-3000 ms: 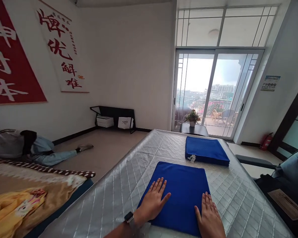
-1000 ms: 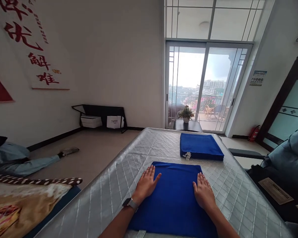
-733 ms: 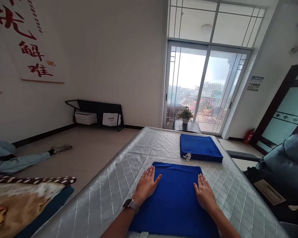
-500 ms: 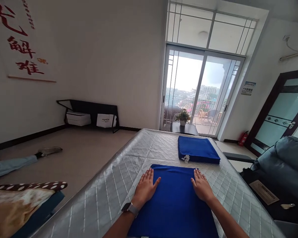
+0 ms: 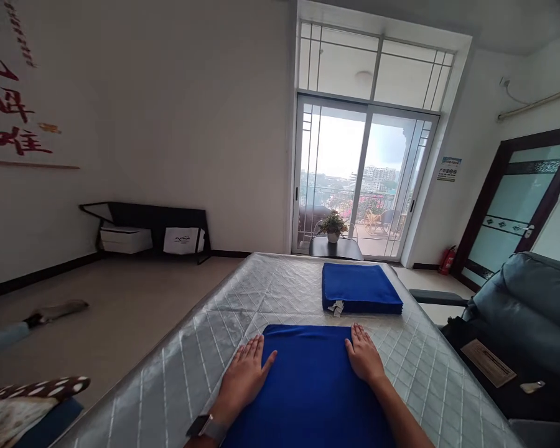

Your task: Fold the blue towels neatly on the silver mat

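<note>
Blue cloth (image 5: 312, 392) flat on silver quilted surface (image 5: 200, 358)

The cloth lies at the near end, its lower part out of view. The left hand (image 5: 244, 378) rests palm down along its left edge, the right hand (image 5: 367, 359) along its right; on both, the fingers are straight and close together, thumbs apart. Just beyond sits a blue stack (image 5: 361, 285) with white tags (image 5: 336, 308). Farther off, a potted plant (image 5: 333, 226) stands before glass doors (image 5: 361, 171).

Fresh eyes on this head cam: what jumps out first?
Probably the blue cloth at bottom center, with the left hand and right hand flat at its side edges. Then the blue stack beyond it on the silvery quilted cover, and the bright glass door behind.
</note>
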{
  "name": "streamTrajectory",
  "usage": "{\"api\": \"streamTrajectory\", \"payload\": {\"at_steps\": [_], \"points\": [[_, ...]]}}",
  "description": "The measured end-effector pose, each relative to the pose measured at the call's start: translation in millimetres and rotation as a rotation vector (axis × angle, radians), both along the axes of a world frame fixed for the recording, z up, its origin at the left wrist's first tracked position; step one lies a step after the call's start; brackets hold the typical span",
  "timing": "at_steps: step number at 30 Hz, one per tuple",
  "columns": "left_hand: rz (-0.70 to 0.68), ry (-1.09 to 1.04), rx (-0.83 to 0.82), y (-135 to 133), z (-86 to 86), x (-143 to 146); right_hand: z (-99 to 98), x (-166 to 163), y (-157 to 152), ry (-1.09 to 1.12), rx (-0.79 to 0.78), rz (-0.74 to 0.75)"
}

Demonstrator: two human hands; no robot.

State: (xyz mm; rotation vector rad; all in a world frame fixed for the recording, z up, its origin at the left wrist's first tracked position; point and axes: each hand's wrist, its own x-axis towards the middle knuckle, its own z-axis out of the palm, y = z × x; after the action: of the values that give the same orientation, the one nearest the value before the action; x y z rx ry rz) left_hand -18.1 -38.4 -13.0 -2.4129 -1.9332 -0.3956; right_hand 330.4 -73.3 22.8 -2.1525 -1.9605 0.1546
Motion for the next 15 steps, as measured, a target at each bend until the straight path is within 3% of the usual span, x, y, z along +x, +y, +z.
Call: {"api": "streamTrajectory", "payload": {"at_steps": [3, 6, 9, 12, 15], "points": [[0.109, 0.04, 0.013, 7, 2.4, -16, 2.6, 1, -2, 0.037, 0.001, 0.004], [0.112, 0.021, 0.082, 7, 9.8, -5, 5.5, 1, -5, 0.075, -0.002, 0.013], [-0.14, -0.008, 0.117, -9, 21.9, 47, 6.5, 2, -6, 0.08, 0.009, 0.023], [-0.399, -0.012, 0.105, -29, 35.5, 123, 5.6, 3, -7, 0.082, 0.013, 0.025], [-0.526, -0.003, 0.053, -34, 44.3, 192, 4.3, 5, -8, 0.075, 0.009, 0.049]]}}
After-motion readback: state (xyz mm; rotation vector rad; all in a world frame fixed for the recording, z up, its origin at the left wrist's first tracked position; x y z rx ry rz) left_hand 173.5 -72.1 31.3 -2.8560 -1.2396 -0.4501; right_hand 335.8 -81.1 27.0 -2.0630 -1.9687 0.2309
